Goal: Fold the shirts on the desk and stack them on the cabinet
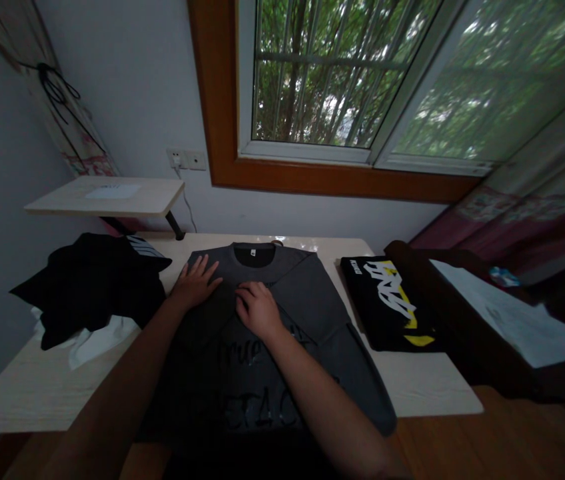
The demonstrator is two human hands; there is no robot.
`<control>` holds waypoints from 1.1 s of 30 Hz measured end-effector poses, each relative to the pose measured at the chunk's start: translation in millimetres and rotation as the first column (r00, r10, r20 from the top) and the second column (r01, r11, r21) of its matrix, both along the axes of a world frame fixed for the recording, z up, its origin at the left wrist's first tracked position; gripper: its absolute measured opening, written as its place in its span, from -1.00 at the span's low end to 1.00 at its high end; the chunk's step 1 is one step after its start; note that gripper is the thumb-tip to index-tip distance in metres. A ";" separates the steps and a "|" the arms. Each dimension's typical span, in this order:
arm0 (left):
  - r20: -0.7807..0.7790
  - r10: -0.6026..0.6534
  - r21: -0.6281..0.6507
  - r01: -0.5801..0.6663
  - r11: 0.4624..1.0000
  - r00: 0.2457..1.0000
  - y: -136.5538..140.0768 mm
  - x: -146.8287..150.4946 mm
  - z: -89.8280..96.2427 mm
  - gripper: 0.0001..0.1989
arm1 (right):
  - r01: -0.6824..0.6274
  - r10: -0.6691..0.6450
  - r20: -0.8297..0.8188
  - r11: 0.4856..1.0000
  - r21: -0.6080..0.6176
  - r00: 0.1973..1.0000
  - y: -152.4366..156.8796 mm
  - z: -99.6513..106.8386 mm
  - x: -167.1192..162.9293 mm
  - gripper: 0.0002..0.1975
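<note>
A dark grey long-sleeved shirt (257,330) lies spread on the table with its neckline at the far side. Glossy dark lettering runs across its front, partly covered by my right forearm. My left hand (195,285) rests palm down near the shirt's left shoulder, fingers spread. On the chest below the collar lies my right hand (258,310), its fingers loosely bent and apart, with no cloth visibly pinched. One shirt sleeve extends down the right side to the table's front edge. The lower hem is lost in shadow.
On the left, a black garment (102,283) lies crumpled over a white cloth (105,341). A folded black shirt (385,303) with white and yellow print is at right. Behind stand a raised shelf (157,195) and a window (332,87). A white sheet (512,313) lies beyond the table's right edge.
</note>
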State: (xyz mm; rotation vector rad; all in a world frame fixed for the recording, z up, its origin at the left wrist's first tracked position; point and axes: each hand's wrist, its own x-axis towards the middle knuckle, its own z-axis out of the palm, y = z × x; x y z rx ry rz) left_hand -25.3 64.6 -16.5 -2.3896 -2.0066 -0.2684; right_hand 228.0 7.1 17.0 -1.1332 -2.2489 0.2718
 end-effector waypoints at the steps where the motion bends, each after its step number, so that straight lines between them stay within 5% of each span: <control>1: 0.002 0.005 0.005 -0.005 1.000 1.000 0.5 0.8 -0.3 -0.32 | -0.041 0.041 0.002 0.999 0.012 0.999 -0.4 -0.5 -0.3 -0.69; 6: -0.001 0.009 0.038 -0.009 0.999 1.000 -1.8 2.8 -1.5 -0.34 | -0.176 0.176 0.066 0.984 0.000 0.982 -0.7 -7.4 -2.0 -0.61; 18: -0.038 0.102 0.084 -0.099 0.992 0.994 -14.6 11.6 -4.3 -0.34 | -0.151 0.150 0.099 0.989 0.003 0.984 -1.8 -14.2 0.8 -0.65; 28: 0.004 0.024 0.084 -0.024 0.996 1.000 -65.6 11.0 0.0 -0.37 | -0.350 0.346 0.134 0.937 0.007 0.929 -21.8 0.0 21.6 -0.62; 33: 0.003 -0.049 0.070 0.048 0.996 0.999 -99.8 8.5 0.8 -0.39 | -0.350 0.349 0.136 0.937 -0.020 0.927 -31.2 -0.2 24.8 -0.62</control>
